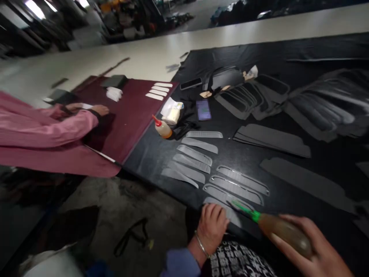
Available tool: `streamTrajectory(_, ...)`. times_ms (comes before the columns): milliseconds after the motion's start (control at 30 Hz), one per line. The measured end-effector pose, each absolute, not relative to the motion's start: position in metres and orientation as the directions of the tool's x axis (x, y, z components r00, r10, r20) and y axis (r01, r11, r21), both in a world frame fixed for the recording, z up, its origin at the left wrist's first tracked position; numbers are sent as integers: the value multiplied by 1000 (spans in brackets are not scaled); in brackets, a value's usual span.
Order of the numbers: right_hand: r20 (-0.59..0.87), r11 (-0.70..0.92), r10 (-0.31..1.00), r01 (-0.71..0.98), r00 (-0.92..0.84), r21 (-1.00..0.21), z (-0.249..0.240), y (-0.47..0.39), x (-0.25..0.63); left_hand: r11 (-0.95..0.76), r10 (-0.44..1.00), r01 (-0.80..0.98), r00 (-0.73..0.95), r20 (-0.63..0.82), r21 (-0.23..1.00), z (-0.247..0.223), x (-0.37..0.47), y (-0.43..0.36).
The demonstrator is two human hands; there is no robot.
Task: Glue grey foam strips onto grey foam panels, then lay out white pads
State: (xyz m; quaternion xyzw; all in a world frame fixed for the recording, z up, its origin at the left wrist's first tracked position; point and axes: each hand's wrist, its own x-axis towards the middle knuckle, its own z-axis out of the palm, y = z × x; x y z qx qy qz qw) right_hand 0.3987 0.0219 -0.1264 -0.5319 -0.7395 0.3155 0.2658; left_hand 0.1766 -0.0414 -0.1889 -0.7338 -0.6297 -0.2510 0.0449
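Note:
My right hand [314,246] is closed around a translucent brown glue bottle [285,232] with a green nozzle. The nozzle tip points left, over the edge of a grey strip [227,194]. My left hand [213,223] lies with its fingers on the nearest grey strip [235,218] at the table's front edge; whether it pinches the strip is hidden. Two more strips with shiny lines along their edges [243,180] lie just beyond. Farther left, several loose grey strips [191,161] are laid in a column.
A red-capped bottle [163,129], a yellowish block [172,114] and a phone [191,84] stand or lie beyond the strips. Dark panels [271,139] are stacked on the right. At left, a person in pink sleeves [72,129] works at a maroon-covered table [129,115].

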Motion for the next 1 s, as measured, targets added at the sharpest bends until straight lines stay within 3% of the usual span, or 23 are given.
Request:
streamTrajectory(200, -69, 293, 876, 639, -478, -712, -105, 20, 359, -267, 893, 931, 142, 427, 249, -192, 165, -58)
streamTrajectory(467, -125, 325, 801, 600, -586, -731, -98, 22, 323, -305, 888, 915, 172, 426, 265, -204, 159, -64)
streamTrajectory(633, -132, 339, 793, 610, -595, -717, -100, 24, 316, -315, 889, 901, 170, 424, 299, -204, 158, -62)
streamTrajectory(1000, -121, 339, 822, 650, -556, -680, -90, 23, 330, -341, 864, 917, 219, 454, 207, -194, 158, -56)
